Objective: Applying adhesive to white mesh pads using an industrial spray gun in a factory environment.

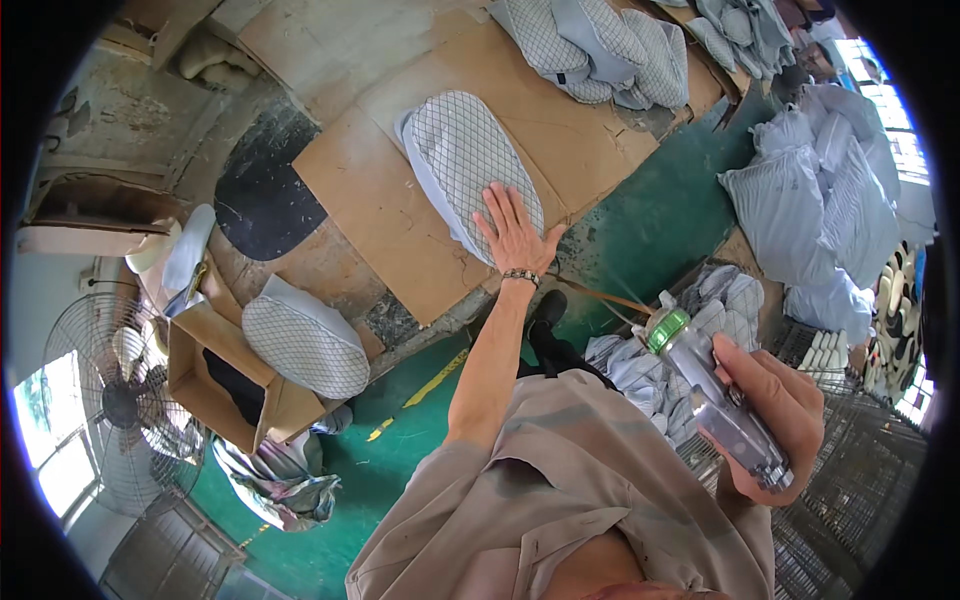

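Observation:
My left hand [518, 235] lies flat with its fingers spread on the near end of an oblong cushion [465, 140]. The cushion has a pale grey cover with a dark diamond pattern and a plain light side band. It rests on flattened cardboard [375, 225] on the worktable. Off to the right, my right hand [775, 410] is closed around a clear cylindrical hand tool [715, 385] with a shiny green ring at its far end. I cannot make out its exact kind. The tool is held up in the air, apart from the cushion.
Several similar covers [605, 50] lie piled at the table's far right. Another patterned cushion [305, 340] leans by an open cardboard box [215, 375] at left, near a large fan [120, 400]. Grey sacks [815, 190] and a heap of covers [650, 375] stand to the right.

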`<act>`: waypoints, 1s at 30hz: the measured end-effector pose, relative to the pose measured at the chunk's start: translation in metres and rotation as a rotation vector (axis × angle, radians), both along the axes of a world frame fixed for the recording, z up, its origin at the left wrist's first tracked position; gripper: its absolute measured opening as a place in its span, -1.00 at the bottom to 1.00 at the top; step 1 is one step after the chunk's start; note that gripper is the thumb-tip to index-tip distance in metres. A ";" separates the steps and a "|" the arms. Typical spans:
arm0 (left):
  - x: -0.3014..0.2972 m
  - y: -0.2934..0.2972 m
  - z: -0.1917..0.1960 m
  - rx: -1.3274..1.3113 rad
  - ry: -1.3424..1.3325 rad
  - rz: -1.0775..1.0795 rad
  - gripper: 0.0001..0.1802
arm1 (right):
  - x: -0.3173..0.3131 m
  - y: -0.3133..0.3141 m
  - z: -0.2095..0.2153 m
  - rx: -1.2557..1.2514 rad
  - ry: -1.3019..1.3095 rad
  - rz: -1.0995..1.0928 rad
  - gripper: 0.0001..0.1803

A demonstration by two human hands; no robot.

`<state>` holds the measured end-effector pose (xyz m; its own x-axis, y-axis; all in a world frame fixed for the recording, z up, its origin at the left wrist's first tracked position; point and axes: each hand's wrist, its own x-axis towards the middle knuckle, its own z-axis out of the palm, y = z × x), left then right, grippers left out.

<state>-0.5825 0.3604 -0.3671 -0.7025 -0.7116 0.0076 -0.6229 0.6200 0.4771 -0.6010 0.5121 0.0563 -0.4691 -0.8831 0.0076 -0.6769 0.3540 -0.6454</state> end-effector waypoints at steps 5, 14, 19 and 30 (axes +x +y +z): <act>0.006 -0.004 0.005 0.025 0.025 -0.026 0.24 | 0.018 -0.017 0.007 -0.007 -0.043 -0.149 -0.31; 0.016 -0.011 0.016 0.089 0.072 -0.090 0.26 | 0.040 -0.027 0.016 0.020 0.038 -0.170 -0.31; 0.032 -0.021 0.020 0.162 0.159 -0.191 0.19 | 0.050 -0.021 0.011 0.038 0.014 -0.203 -0.31; 0.155 -0.016 0.017 0.540 0.466 -0.269 -0.71 | 0.057 0.007 0.004 0.042 -0.018 -0.135 -0.34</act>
<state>-0.4274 0.3440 -0.3497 -0.8615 -0.5057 0.0456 -0.1430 0.3278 0.9338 -0.5445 0.5192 0.0602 -0.5838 -0.8111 -0.0376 -0.6095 0.4683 -0.6397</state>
